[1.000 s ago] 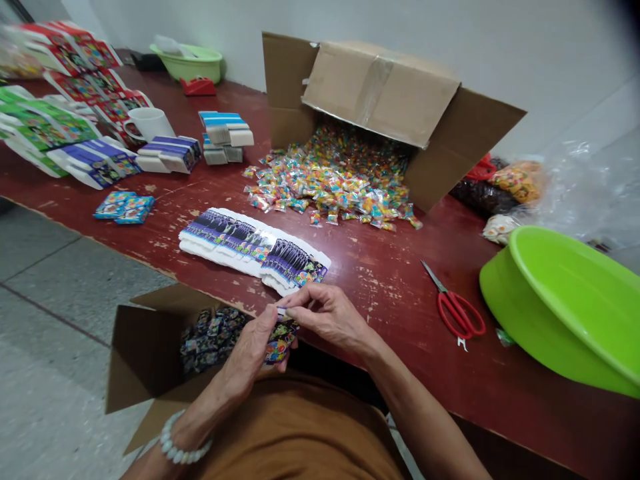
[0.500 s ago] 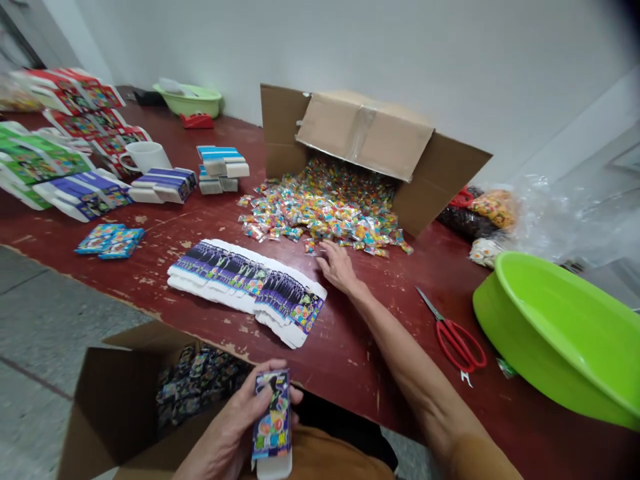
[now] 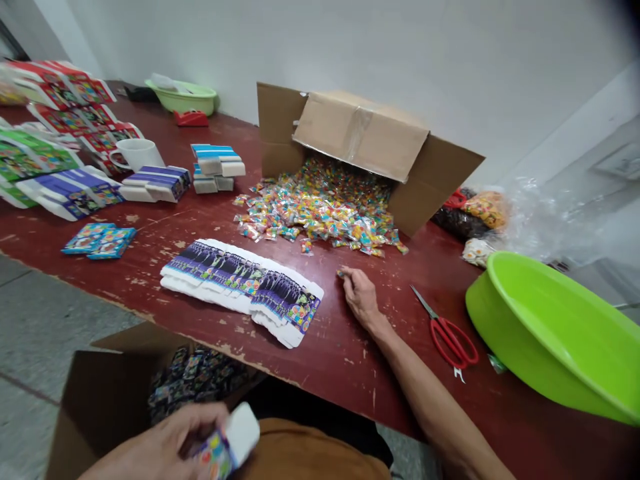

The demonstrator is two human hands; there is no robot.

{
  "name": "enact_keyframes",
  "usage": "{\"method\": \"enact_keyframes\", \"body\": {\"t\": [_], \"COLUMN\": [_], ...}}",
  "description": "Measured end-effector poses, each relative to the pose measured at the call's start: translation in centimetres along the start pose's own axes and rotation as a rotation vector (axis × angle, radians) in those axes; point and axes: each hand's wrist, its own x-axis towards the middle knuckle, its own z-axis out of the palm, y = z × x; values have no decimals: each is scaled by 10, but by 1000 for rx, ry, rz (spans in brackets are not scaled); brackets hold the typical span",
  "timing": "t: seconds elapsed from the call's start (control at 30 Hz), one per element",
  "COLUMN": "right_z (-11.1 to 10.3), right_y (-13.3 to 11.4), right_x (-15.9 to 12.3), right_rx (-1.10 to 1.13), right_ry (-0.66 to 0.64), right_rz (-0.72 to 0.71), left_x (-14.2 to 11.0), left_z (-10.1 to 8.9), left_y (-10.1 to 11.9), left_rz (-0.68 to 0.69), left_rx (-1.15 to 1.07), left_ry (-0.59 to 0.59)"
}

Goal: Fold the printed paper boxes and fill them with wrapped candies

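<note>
My left hand is closed round a small purple candy box near my lap, its white end flap standing out. Over the table, my right hand pinches a small wrapped candy between thumb and fingertips. Beyond it lies a heap of wrapped candies, spilling from a cardboard carton tipped on its side. To the left of my right hand, a fanned row of flat purple boxes rests on the table. Below the table edge, an open carton holds many dark filled packets.
Red-handled scissors and a green basin occupy the right side. Stacked red boxes, purple bundles, blue bundles, a white mug and blue packets stand at left. Plastic bags lie behind the basin.
Both hands were together on the box; then my right hand reached to the candies and has drawn back with one. My left hand has moved lower left and tilted the box.
</note>
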Motion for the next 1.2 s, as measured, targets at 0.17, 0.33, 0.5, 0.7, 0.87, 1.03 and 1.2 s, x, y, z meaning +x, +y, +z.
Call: {"method": "enact_keyframes", "body": {"t": [0.17, 0.33, 0.5, 0.7, 0.87, 1.03, 1.2], "right_z": [-12, 2, 20, 14, 15, 23, 16], "right_y": [-52, -122, -138, -136, -128, -129, -134], "right_x": [-27, -65, -92, -104, -102, -106, -107], "right_rx": [221, 641, 512, 484, 827, 742, 465], "right_ry": [51, -191, -214, -319, -585, -590, -484], "right_rz": [176, 284, 171, 60, 485, 242, -139], "left_x": [15, 26, 22, 24, 27, 29, 27], "left_z": [44, 84, 102, 103, 100, 100, 94], "left_y": [44, 62, 66, 72, 69, 62, 69], "left_rz": [104, 237, 294, 298, 192, 318, 138], "left_rx": [-178, -143, -153, -387, -483, -401, -668], "left_ry": [35, 99, 143, 222, 221, 237, 32]}}
